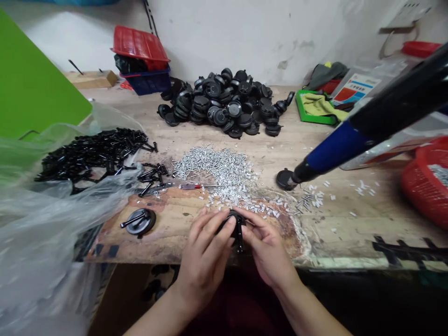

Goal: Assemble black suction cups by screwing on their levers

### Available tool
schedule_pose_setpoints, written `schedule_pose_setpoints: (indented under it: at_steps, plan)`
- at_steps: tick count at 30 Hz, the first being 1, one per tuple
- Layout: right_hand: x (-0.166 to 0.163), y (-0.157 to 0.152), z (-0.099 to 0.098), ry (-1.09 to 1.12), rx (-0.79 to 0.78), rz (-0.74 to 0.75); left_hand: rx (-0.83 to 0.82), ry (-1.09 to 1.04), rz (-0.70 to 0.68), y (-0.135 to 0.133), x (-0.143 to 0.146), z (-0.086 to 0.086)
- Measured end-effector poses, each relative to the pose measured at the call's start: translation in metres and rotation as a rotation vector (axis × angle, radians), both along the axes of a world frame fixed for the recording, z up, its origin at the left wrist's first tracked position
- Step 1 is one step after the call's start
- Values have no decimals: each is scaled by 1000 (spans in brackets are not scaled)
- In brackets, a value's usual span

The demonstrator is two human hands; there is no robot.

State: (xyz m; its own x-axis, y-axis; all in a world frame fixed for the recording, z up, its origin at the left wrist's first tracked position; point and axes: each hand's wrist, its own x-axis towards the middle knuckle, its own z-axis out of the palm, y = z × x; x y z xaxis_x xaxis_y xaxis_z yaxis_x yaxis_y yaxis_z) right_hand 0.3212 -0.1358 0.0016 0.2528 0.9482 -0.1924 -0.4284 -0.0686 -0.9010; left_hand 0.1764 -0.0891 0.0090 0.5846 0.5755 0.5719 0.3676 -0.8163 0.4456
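Observation:
Near the bench's front edge, my left hand [206, 247] and my right hand [268, 249] both grip one black round suction-cup-like part [229, 227]. A narrow black lever [240, 239] points down from it toward me, between the hands. My fingers curl around its sides and hide much of it. To the left, a similar round part [145, 223] lies flat with a black lever across its top. Just beyond my fingers are loose white plastic spacers [259, 205] and a heap of silver screws [213, 163]. A red-handled screwdriver [192, 186] lies beside them.
A large pile of black round parts [224, 102] stands at the back. Black levers [94, 154] fill a plastic bag at left. A thick black-and-blue pole [339, 144] slants in from the right, down to a black disc [285, 179]. A red basket [425, 184] sits far right.

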Motion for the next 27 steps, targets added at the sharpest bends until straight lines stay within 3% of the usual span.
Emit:
schedule_pose_setpoints:
  at_steps: [4, 6, 11, 16, 19, 21, 23, 25, 27]
  plan:
    - [-2, 2, -1, -10, -48, -29, -135, 157, -86, 2, -5, -6]
    - [-5, 4, 2, -8, -49, -17, -116, 152, -72, 4, -7, -11]
    - [-26, 19, 13, -69, -8, 50, -27, -35, 111, 13, -12, -19]
    - [-43, 36, 18, -226, -12, 134, -187, -176, 154, 24, -26, -16]
    - [-38, 52, 24, -587, 41, 261, -523, -387, 213, 34, -33, -15]
    - [-30, 71, 30, -953, 107, 351, -943, -628, 213, 41, -34, -14]
    - [-22, 96, 33, -1271, 156, 333, -1300, -864, 161, 48, -34, -13]
    - [-15, 125, 31, -1537, 131, 279, -1449, -1007, 110, 53, -33, -11]
    - [-12, 151, 23, -1697, 70, 293, -1491, -1045, 80, 55, -31, -9]
